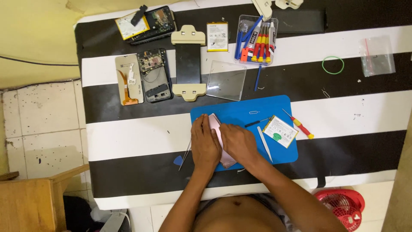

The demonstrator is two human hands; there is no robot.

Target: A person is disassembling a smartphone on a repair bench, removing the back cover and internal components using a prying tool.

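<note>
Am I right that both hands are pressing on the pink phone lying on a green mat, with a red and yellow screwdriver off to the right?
Not quite: the mat is blue, not green, as the head view shows. The rest holds: the left hand and right hand both rest on the pink phone, and the red and yellow screwdriver lies to the right.

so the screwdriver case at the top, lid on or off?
Off. The clear case sits open-topped with red-handled drivers and blue tools exposed; a clear square lid lies flat on the table below it, apart from the case.
</note>
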